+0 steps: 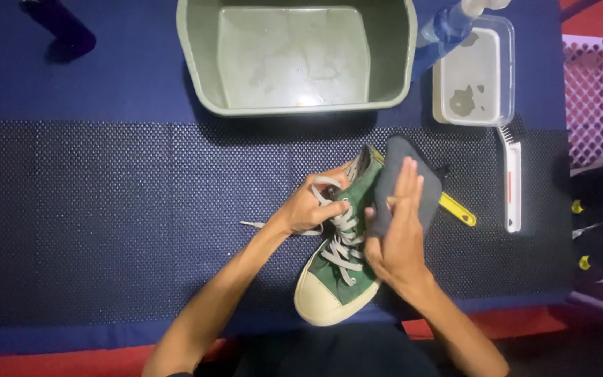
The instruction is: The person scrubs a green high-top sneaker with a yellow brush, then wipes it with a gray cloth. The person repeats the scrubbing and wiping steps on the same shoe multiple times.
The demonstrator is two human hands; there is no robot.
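We note the green canvas high-top sneaker with cream rubber toe (340, 269) on the worktop (106, 209), long axis toe-near, collar-far. Left hand (308, 208) fingers curl on its laces; right hand (398, 234), fingers flat, presses a dark grey cloth (423, 188) against the sneaker's right flank.

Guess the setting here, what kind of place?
Likely a home shoe-cleaning spot on a mat-covered surface: a green sneaker being wiped with a dark cloth, a wet grey basin, a white brush.
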